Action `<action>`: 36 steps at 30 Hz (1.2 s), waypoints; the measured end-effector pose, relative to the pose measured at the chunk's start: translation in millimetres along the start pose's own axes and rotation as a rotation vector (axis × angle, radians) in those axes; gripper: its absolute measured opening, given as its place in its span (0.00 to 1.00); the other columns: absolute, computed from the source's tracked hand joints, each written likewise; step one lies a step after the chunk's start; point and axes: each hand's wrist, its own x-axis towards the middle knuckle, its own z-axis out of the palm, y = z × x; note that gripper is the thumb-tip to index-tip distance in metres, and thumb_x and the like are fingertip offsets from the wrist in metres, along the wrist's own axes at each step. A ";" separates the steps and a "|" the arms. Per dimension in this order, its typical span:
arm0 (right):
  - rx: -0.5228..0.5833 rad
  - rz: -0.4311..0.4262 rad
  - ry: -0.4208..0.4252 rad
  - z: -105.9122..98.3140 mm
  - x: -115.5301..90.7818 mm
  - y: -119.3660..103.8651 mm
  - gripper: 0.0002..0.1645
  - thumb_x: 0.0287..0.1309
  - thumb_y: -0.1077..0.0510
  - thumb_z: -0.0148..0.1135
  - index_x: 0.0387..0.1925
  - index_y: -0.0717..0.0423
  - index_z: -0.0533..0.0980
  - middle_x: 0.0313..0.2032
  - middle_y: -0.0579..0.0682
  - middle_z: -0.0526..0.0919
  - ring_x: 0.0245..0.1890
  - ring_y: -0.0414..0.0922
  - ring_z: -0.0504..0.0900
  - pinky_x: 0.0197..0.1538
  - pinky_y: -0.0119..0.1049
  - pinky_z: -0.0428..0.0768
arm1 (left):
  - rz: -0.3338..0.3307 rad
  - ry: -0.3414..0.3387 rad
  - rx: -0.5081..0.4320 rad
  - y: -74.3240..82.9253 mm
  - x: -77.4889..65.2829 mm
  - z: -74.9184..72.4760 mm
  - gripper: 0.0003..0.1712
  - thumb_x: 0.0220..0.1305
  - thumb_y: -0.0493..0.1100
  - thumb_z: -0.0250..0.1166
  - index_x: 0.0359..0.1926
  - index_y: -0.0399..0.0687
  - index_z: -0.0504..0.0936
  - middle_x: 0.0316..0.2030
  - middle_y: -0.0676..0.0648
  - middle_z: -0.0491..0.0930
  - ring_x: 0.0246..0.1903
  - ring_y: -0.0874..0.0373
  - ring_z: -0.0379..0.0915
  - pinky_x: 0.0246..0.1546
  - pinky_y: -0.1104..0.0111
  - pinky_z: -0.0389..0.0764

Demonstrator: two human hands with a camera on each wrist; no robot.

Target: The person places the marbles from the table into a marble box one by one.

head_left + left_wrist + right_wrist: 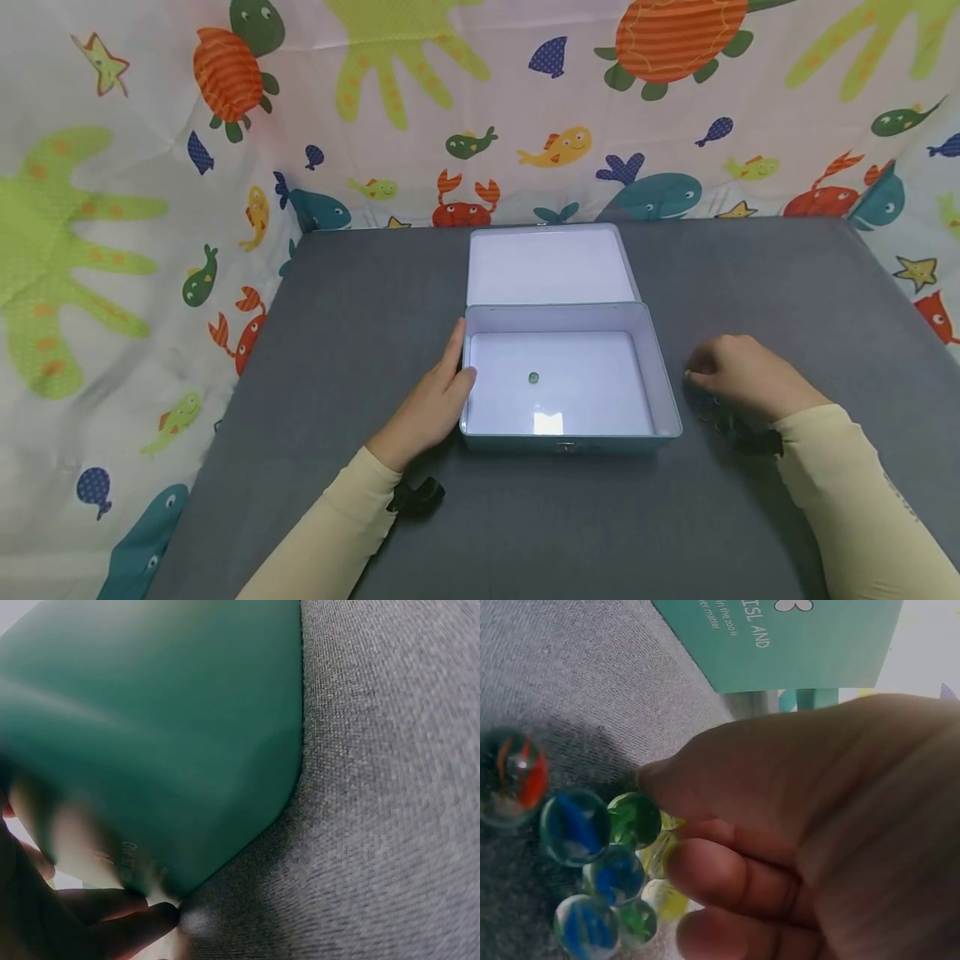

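Observation:
A green tin box [570, 446] with a white inside stands on the grey table, its hinged lid [551, 267] folded back. One small green marble [533, 377] lies on its floor. My left hand [429, 408] holds the box by its left wall, thumb at the rim and fingers along the outside. To the right of the box, my right hand [746, 375] reaches down with bent fingers among loose glass marbles. In the right wrist view its thumb is beside a green marble [634, 820], its fingers near a yellow marble [664, 900]. Whether it pinches one is hidden.
Other marbles lie close together by the right hand, among them a blue one [575, 827] and a clear one with orange swirls [510, 778]. A sea-animal printed cloth [420, 100] hangs behind and to both sides of the grey table [360, 333].

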 end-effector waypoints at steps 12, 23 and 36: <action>-0.006 0.003 0.028 2.7 -0.3 1.1 0.09 0.60 0.58 0.72 0.36 0.62 0.88 0.30 0.47 0.87 0.30 0.44 0.82 0.37 0.50 0.82 | 0.011 0.004 -0.006 -3.2 0.0 0.0 0.39 0.82 0.57 0.42 0.85 0.74 0.34 0.82 0.66 0.39 0.80 0.62 0.42 0.79 0.51 0.52; -0.012 -0.003 0.067 -1.1 1.1 -3.9 0.10 0.63 0.59 0.70 0.38 0.64 0.88 0.30 0.48 0.87 0.29 0.43 0.79 0.35 0.46 0.82 | -0.010 0.015 -0.016 -0.8 -1.6 2.0 0.39 0.82 0.55 0.42 0.84 0.77 0.35 0.82 0.65 0.41 0.80 0.62 0.44 0.79 0.50 0.53; -0.021 -0.001 0.157 -27.6 8.3 -24.5 0.13 0.66 0.58 0.69 0.42 0.65 0.88 0.31 0.51 0.87 0.29 0.45 0.80 0.33 0.44 0.83 | -0.009 0.021 -0.005 -2.0 -1.4 1.4 0.38 0.82 0.58 0.42 0.82 0.83 0.34 0.82 0.65 0.41 0.80 0.63 0.44 0.79 0.52 0.53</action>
